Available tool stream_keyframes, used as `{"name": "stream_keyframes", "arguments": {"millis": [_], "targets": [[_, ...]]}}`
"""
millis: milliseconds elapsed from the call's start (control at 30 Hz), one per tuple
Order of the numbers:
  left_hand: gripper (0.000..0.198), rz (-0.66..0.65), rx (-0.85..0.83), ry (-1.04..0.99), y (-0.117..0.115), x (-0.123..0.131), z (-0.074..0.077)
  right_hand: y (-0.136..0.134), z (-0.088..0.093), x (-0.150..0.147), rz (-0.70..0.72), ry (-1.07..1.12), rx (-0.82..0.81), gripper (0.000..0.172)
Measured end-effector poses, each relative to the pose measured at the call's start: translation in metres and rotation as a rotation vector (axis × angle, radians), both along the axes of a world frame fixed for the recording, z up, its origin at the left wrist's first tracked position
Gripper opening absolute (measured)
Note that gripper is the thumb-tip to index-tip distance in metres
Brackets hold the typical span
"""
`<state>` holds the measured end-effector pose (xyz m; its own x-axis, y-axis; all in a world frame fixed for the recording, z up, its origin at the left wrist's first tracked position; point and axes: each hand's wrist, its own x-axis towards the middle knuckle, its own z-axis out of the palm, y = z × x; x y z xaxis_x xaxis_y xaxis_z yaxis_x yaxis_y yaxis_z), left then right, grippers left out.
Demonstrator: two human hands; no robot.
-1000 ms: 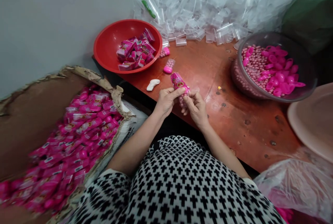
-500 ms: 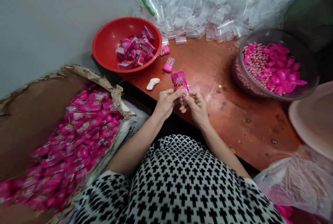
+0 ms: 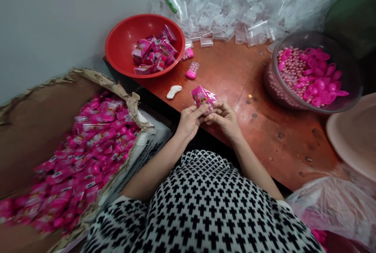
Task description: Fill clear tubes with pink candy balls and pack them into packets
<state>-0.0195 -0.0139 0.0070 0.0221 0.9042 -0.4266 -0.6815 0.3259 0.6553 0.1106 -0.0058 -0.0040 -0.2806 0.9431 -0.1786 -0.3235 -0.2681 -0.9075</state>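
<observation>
Close to the table's front edge, my left hand [image 3: 190,121] pinches a small pink printed packet [image 3: 200,94] between thumb and fingers. My right hand [image 3: 226,120] is closed on the packet's lower right side, its fingertips meeting those of the left. Shiny pink wrapping sticks out at the upper right of the packet; its lower end, with pink beads just showing, is mostly covered by my fingers. Beyond it lies a clear tube of pink beads with a pink cap [image 3: 192,70]. A crumpled white piece [image 3: 174,91] rests to the left.
A red bowl [image 3: 117,63] holds pink packets. Clear empty tubes [image 3: 241,35] are heaped at the back. At right, a translucent bowl [image 3: 274,84] contains pink beads and spoon-like pink pieces. A torn carton [image 3: 35,123] full of pink packets stands left; a plastic bag [image 3: 337,202] lies lower right.
The packet, upright with beads showing below its printed part, now leans over, with more shiny wrapping visible on its right. My right fingers have shifted along its lower end.
</observation>
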Motion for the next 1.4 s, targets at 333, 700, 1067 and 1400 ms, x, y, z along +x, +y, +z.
{"name": "stream_keyframes", "arguments": {"millis": [333, 700, 1067, 1400], "targets": [[0.037, 0.304, 0.088, 0.078, -0.028, -0.038, 0.018, 0.004, 0.009, -0.027, 0.080, -0.031, 0.054, 0.049], [0.053, -0.003, 0.491, 1.284, 0.001, -0.045, -0.033, 0.019, 0.002, 0.032, -0.247, -0.282, 0.111, 0.040], [0.020, -0.124, 0.604, 1.567, 0.018, -0.005, -0.062, 0.029, -0.016, 0.033, -0.199, -0.541, 0.141, 0.041], [0.041, 0.094, 0.078, 0.341, 0.007, -0.009, -0.017, 0.053, 0.006, 0.011, -0.016, -0.273, 0.023, 0.045]]}}
